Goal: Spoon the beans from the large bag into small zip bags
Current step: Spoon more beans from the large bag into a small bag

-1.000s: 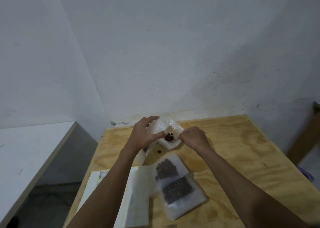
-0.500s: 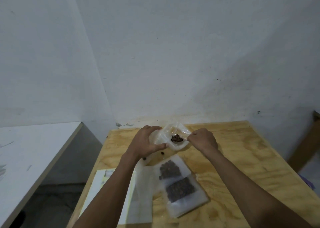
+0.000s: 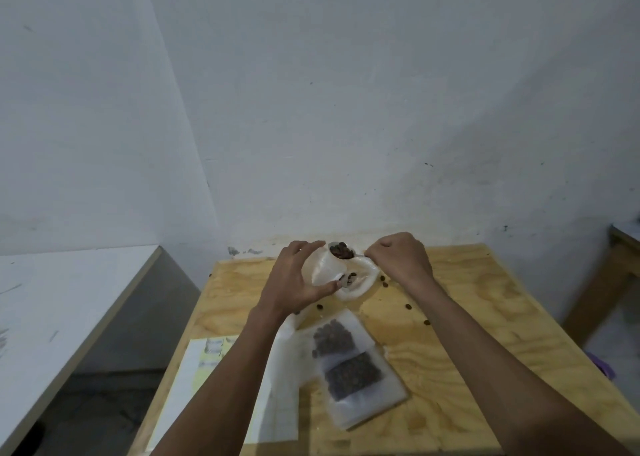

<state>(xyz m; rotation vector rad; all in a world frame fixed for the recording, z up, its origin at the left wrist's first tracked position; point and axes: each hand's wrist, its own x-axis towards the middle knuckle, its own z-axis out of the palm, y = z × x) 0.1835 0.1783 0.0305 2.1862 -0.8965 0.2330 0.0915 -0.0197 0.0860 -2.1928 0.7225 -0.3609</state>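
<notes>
A pale grey-white wall [image 3: 346, 109] was seen behind a plywood surface [image 3: 467, 334] set into the corner of the room, with a white counter [image 3: 52, 299] off to the left. Near the far edge of the surface, a small zip bag [image 3: 323, 270] was gripped by the left hand [image 3: 294, 279], the fingers and thumb being curled round its sides so that its mouth was held up and open. A spoon [image 3: 341, 250] heaped with dark beans was held at the bag's mouth by the right hand [image 3: 401, 258], whose fingers were closed in a pinch on the handle; the handle itself was mostly hidden by the fist. The large bag [image 3: 358, 282] lay crumpled just beneath and behind the small one, with a few beans visible inside. Loose beans [image 3: 408, 306] were scattered on the wood around it. Nearer the person, two filled zip bags [image 3: 349, 362] were laid overlapping, beside empty flat bags [image 3: 284, 386] and a white and yellow sheet [image 3: 204, 362] at the left edge.
</notes>
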